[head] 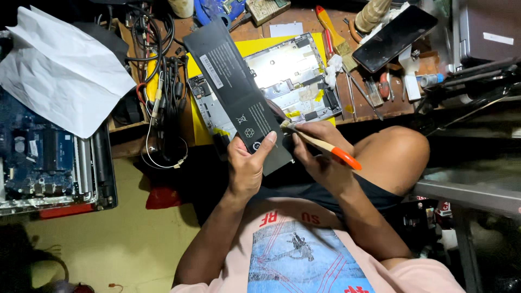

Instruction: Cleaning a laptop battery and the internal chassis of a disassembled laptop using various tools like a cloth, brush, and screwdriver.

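Observation:
My left hand (pixel 247 165) grips the near end of a long flat black battery pack (pixel 230 81), thumb laid on its face, and holds it tilted up over the bench. In my right hand (pixel 317 149) is a small brush with a wooden and orange handle (pixel 331 152); its bristles touch the battery's right edge near my left thumb. Behind the battery lies an opened silver laptop chassis (pixel 290 76) on a yellow sheet (pixel 255 48).
A white paper (pixel 59 70) and a bare laptop board (pixel 38 157) sit at the left. Black cables (pixel 163 81) hang beside the chassis. A black phone (pixel 393 37), another brush (pixel 332 30), tweezers and small tools crowd the wooden bench at the right. My bare knee (pixel 399 154) is below it.

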